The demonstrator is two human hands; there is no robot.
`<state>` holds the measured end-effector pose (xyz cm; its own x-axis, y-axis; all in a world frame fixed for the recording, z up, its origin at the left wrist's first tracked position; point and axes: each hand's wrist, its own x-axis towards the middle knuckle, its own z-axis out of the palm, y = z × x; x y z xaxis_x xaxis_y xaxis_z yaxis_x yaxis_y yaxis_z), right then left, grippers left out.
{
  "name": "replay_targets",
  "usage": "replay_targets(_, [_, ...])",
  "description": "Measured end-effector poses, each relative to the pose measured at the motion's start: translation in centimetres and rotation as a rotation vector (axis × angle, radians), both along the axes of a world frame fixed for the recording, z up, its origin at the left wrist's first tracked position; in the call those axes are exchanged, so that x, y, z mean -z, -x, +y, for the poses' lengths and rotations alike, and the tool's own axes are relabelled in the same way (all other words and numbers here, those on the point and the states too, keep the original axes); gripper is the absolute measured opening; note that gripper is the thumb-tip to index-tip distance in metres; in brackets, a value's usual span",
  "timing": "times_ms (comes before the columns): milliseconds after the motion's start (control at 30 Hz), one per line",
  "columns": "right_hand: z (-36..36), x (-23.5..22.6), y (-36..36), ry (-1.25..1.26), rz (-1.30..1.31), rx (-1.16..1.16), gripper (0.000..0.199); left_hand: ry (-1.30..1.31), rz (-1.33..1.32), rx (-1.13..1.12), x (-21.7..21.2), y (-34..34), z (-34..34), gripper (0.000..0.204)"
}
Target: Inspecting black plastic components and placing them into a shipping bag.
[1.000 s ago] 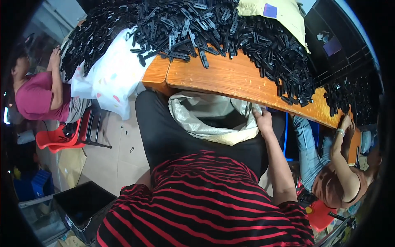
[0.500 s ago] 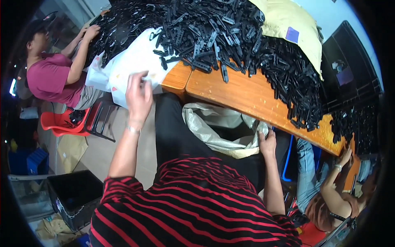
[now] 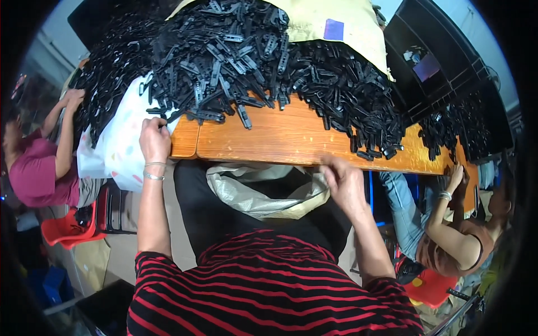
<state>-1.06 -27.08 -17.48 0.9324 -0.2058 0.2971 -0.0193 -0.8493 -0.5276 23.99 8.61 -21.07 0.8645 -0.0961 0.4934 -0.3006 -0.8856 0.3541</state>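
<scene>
My left hand [image 3: 155,140] is closed at the edge of a large heap of slim black plastic clips [image 3: 224,67], over a white plastic sheet [image 3: 120,143]. A dark piece like those in the heap shows at its fingertips, partly hidden. An open woven sack [image 3: 241,204], pale and shiny inside, stands at the table's near edge between my legs. Just above its right rim is my right hand [image 3: 344,185], slightly blurred, thumb and forefinger apart, with nothing visible in it.
The wooden table [image 3: 258,140] carries more clips to the right, beneath a yellowish sack [image 3: 314,19]. One co-worker [image 3: 42,168] sits at the left, another [image 3: 459,241] at the right, both with hands at the table. A black crate [image 3: 431,61] stands at the far right.
My left hand has come down from the air to the heap's edge and closed. My right hand has let go of the sack's rim and risen toward the table edge. The view has shifted right.
</scene>
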Motion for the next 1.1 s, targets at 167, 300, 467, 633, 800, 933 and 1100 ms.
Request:
replay_targets(167, [-3.4, 0.8, -4.4, 0.137, -0.121, 0.173, 0.018, 0.100, -0.117, 0.012, -0.4, 0.8, -0.4, 0.017])
replay_targets(300, [-3.9, 1.7, -7.1, 0.257, -0.099, 0.257, 0.021, 0.338, -0.108, 0.058, -0.4, 3.2, -1.8, 0.022])
replay_targets(467, [-2.7, 1.9, -9.6, 0.326, -0.036, 0.269, 0.019, 0.349, -0.007, 0.277, 0.5, 4.6, -6.1, 0.026])
replay_targets(633, [-1.7, 1.3, -10.3, 0.253, -0.049, 0.141, 0.016, 0.409, 0.128, 0.350, 0.0, 4.8, -9.9, 0.033])
replay_targets(800, [1.1, 1.1, -10.0, 0.130, -0.125, 0.003, 0.017, 0.542, 0.196, 0.433, 0.1, 5.9, -12.4, 0.032])
replay_targets(933, [4.3, 1.4, -9.4, 0.037, -0.078, -0.219, 0.016, 0.622, 0.328, 0.459, 0.5, 6.3, -12.5, 0.033])
replay_targets(1100, [5.1, 1.5, -10.1, 0.048, -0.045, -0.289, 0.017, 0.781, 0.490, 0.541, -0.2, 7.4, -13.0, 0.034])
